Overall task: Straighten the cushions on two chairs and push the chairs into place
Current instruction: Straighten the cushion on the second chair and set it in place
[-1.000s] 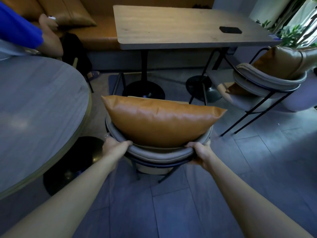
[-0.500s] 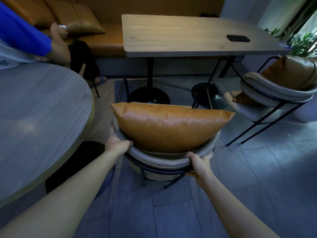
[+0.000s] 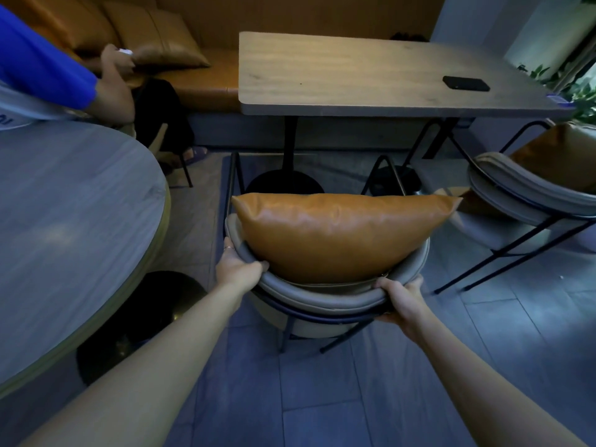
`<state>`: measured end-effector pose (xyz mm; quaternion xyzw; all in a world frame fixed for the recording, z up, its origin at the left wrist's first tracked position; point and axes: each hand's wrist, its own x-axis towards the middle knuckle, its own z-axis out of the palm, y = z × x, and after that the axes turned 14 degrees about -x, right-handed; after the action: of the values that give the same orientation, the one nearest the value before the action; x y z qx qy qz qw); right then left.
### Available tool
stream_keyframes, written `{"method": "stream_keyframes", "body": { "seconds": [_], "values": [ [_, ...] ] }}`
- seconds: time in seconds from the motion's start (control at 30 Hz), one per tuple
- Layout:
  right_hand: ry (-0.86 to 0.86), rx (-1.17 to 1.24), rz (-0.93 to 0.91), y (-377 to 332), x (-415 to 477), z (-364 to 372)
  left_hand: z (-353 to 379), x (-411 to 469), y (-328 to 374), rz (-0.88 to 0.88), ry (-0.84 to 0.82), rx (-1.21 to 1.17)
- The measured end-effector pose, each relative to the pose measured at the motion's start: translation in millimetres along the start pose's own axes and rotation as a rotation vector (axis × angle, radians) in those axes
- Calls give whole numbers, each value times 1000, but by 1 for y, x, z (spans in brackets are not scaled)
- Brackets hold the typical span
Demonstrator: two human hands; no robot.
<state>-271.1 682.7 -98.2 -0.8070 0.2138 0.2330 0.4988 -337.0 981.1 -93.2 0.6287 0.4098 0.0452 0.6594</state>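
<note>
A grey padded chair (image 3: 322,300) with thin black legs stands right in front of me, its back toward me. An orange leather cushion (image 3: 335,233) leans upright against the inside of that backrest. My left hand (image 3: 237,269) grips the backrest's left rim. My right hand (image 3: 401,300) grips the rim at the lower right. A second grey chair (image 3: 522,195) stands at the right, angled away from the table, with another orange cushion (image 3: 561,159) on it. The rectangular wooden table (image 3: 354,72) lies just beyond the near chair.
A round grey table (image 3: 64,221) fills the left, close to my left arm. A person in a blue sleeve (image 3: 48,69) leans over the orange bench (image 3: 206,79) at the back left. A black phone (image 3: 466,83) lies on the wooden table. Green plants (image 3: 583,91) stand at the far right.
The near chair has slid forward toward the wooden table with both my hands on its backrest. My view has moved forward with it.
</note>
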Motion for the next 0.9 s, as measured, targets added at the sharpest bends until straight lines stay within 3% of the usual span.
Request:
{"method": "stream_keyframes", "body": {
  "seconds": [0.3, 0.53, 0.63, 0.77, 0.83, 0.9],
  "values": [
    [-26, -30, 8, -40, 44, 7, 20, 41, 31, 17, 7, 42],
    [68, -71, 25, -72, 70, 14, 37, 68, 51, 40, -7, 98],
    [229, -360, -114, -77, 67, 22, 40, 77, 53, 35, 1, 77],
    [574, -1107, -635, -67, 40, 37, 35, 79, 54, 17, -26, 10],
    [471, -1311, -755, -60, 29, 46, 27, 76, 58, -63, -7, -143],
    [299, -1354, -831, -60, 22, 57, 24, 78, 57, -129, -27, -286]
  ]
}}
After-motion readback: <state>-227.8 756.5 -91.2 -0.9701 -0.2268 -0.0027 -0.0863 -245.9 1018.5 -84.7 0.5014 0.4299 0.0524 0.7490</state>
